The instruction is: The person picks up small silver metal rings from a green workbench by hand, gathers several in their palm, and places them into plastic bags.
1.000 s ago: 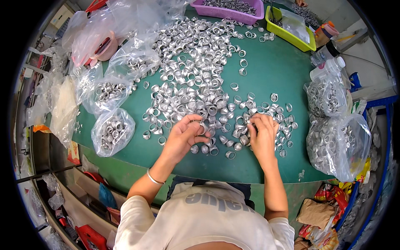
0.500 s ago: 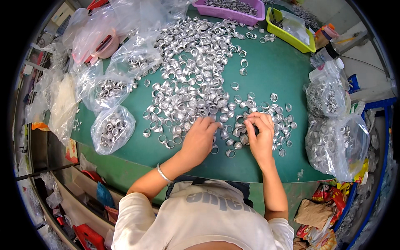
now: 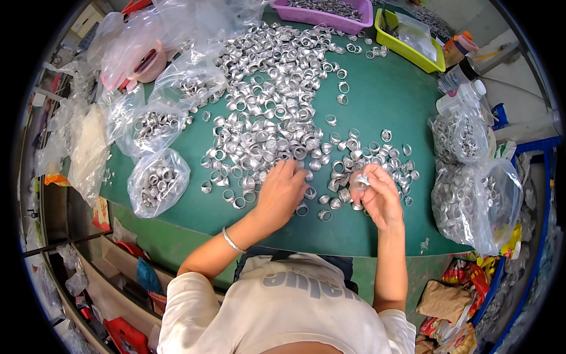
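The person is working over a green surface [image 3: 383, 100] on which a large loose spread of silver metal rings [image 3: 265, 112] is lying within arm's reach, so that pieces can be drawn out of the mass without lifting the elbows. The left hand [image 3: 282, 192] is resting palm-down at the near edge of the spread, its fingers curled onto the rings there; whether its grip is clenching a ring or only pressing on them cannot be told, since the palm is hiding the fingertips. The right hand [image 3: 377, 194] is lifting clear of a smaller scatter of rings [image 3: 377, 154] and is pinching a single ring [image 3: 361, 180] between thumb and forefinger — raised and turned toward the face, apparently so the piece can be looked over. Clear plastic bags of rings [image 3: 158, 184] are sitting at the left edge, and two fuller bags [image 3: 474, 197] are standing at the right, each near the hand on its side. A purple tray [image 3: 330, 13] and a yellow-green tray [image 3: 410, 36] are placed at the far edge — well apart from both hands.
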A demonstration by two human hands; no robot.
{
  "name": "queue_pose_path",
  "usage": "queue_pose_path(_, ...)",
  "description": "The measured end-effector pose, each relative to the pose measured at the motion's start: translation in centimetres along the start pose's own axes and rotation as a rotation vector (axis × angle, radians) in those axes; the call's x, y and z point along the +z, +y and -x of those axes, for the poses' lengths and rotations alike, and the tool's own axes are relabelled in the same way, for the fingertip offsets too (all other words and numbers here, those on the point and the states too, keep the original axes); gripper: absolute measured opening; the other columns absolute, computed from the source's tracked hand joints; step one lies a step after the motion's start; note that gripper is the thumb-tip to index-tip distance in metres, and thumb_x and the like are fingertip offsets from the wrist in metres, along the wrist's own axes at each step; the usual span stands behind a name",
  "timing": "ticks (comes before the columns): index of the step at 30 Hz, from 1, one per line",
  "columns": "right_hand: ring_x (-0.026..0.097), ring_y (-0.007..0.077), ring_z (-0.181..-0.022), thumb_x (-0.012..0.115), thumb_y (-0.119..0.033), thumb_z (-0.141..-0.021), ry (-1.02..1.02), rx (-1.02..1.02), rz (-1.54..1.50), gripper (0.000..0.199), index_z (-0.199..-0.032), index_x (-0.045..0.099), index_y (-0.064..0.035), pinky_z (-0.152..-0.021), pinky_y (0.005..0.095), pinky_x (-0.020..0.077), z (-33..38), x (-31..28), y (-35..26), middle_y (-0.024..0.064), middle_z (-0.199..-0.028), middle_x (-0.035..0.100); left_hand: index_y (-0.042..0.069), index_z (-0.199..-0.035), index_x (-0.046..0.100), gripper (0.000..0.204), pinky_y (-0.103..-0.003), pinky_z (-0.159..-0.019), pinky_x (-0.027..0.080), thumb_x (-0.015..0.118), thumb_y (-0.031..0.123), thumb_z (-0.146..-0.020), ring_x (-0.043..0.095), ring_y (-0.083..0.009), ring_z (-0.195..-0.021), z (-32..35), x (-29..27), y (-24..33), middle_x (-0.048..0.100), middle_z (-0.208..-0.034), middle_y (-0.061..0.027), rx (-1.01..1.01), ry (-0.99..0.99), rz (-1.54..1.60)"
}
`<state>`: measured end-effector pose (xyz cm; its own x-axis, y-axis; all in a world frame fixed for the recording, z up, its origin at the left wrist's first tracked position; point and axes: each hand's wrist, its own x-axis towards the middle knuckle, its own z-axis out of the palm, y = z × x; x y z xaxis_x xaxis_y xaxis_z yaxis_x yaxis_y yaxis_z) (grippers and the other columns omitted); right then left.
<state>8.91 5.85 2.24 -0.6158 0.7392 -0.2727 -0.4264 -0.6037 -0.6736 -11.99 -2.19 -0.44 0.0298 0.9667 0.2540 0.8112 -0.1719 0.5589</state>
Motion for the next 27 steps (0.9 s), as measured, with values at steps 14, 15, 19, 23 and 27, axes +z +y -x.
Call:
queue_pose_path(14,0.054,0.0206,-0.051,0.071,-0.017,-0.074,0.314,-0.425,1.653,0.02,-0.068,0.061,-0.0013,-0.045,0.0327,0.0427,-1.4,1.4,5.5,0.0068,-0.068,0.057,0.002,-0.078,0.061,0.021,-0.037,-0.07,0.036,0.071,0.018,-0.069,0.048,-0.0254,-0.084,-3.6,2.8,0.0,0.049,-0.086,-0.0095,0.019,0.028,-0.242)
queue_pose_path(15,0.053,0.0178,-0.051,0.069,-0.016,-0.076,0.278,-0.367,1.368,0.019,-0.069,0.06,-0.0009,-0.045,0.0308,0.0421,-1.3,0.7,4.7,0.0055,-0.068,0.056,0.002,-0.077,0.061,0.02,-0.036,-0.069,0.037,0.071,0.017,-0.07,0.049,-0.0252,-0.083,-3.6,2.7,-0.1,0.05,-0.085,-0.0097,0.022,0.044,-0.201)
queue_pose_path(19,0.048,0.008,-0.053,0.061,-0.007,-0.082,0.266,-0.037,0.171,0.01,-0.074,0.058,-0.0035,-0.041,0.0199,0.0318,0.0,-0.5,1.3,0.0016,-0.065,0.053,0.003,-0.081,0.062,0.014,-0.027,-0.061,0.039,0.065,0.016,-0.078,0.052,-0.018,-0.073,-3.7,1.1,0.1,0.053,-0.086,-0.0093,-0.171,0.113,0.427)
queue_pose_path(23,0.048,0.0099,-0.051,0.065,-0.011,-0.08,0.178,0.03,0.133,0.009,-0.079,0.06,-0.0039,-0.041,0.0228,0.0333,-0.1,-0.1,1.0,-0.0016,-0.061,0.051,0.003,-0.084,0.058,0.013,-0.019,-0.053,0.038,0.059,0.016,-0.085,0.049,-0.0095,-0.066,-3.4,-1.0,-0.7,0.058,-0.082,-0.0063,-0.693,-0.139,1.698)
queue_pose_path(27,0.057,0.0179,-0.052,0.072,-0.015,-0.072,0.271,-0.409,1.392,0.022,-0.09,0.064,-0.0048,-0.048,0.0322,0.0436,-2.1,1.0,3.5,0.0062,-0.062,0.055,0.002,-0.093,0.056,0.017,-0.019,-0.044,0.035,0.056,0.018,-0.086,0.052,-0.0101,-0.068,-1.8,-1.1,-1.8,0.06,-0.084,-0.0069,-0.71,-0.276,2.201)
